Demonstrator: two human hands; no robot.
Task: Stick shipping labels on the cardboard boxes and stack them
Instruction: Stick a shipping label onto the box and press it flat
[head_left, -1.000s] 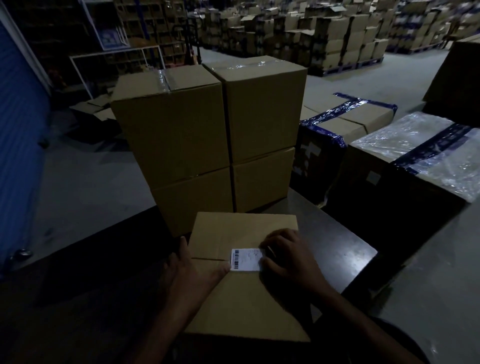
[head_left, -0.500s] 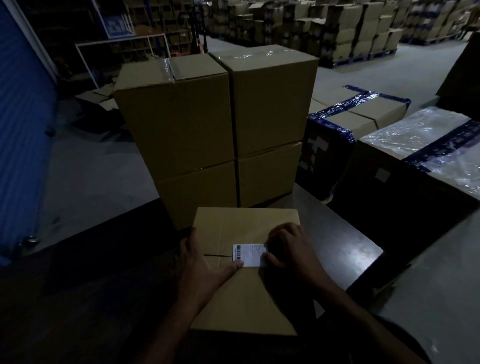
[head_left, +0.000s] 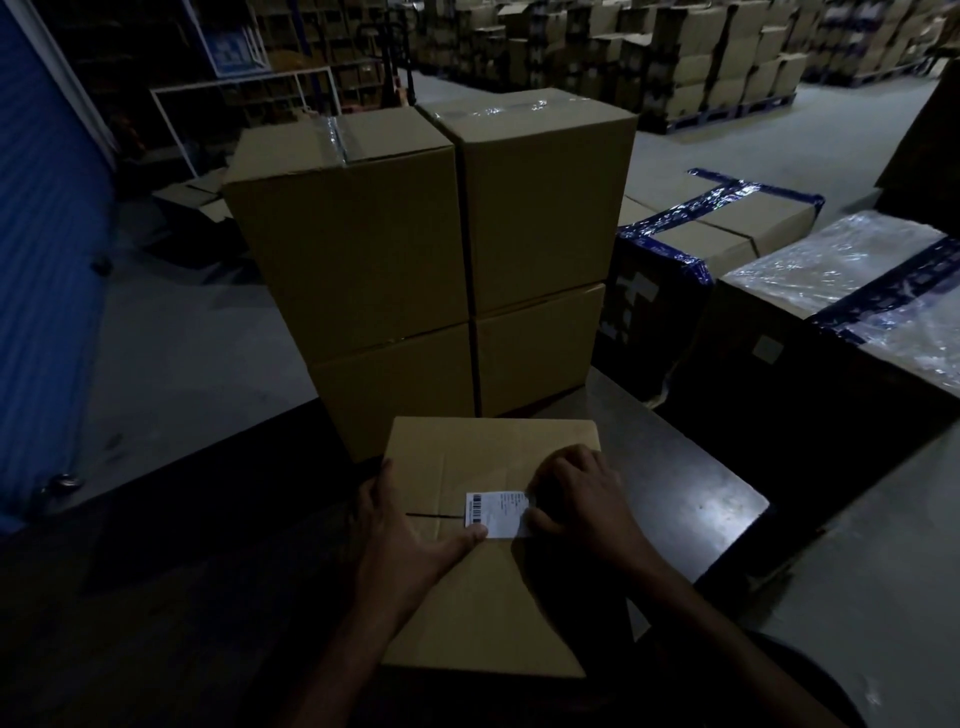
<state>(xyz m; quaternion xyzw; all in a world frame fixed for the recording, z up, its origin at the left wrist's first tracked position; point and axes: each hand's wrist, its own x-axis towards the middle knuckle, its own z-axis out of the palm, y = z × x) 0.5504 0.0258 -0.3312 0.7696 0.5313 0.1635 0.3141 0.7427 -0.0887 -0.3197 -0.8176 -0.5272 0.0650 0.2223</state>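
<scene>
Head view, dim warehouse. A flat cardboard box (head_left: 488, 571) lies on the dark bench (head_left: 691, 499), directly in front of the person, its centre seam running left to right. A white shipping label (head_left: 497, 514) sits on the box top, straddling that seam, long axis along the seam, barcode at its left end.

Left hand (head_left: 410, 540): fingers wrap the left edge of the box, thumb stretched right so its tip presses the label's lower left corner. So this hand is clamped on the box and pins the label at once.

Right hand (head_left: 576, 499): lies knuckles up over the label's right end, fingers curled down onto it. Whether the tips pinch the label edge or only press it flat I cannot tell; lighting too low.

Key relation: the label lies between the two hands, touching both. The right hand is nearer its unpressed middle, so a smoothing stroke would run leftward along the long axis towards the thumb.

Behind the box, touching or just beside its far edge, stands a stack of four sealed boxes (head_left: 431, 249), two columns of two. Judgement: label nearly seated; lifting onto the stack not yet begun. Taped cartons (head_left: 727, 223) stand to the right, off the bench.
</scene>
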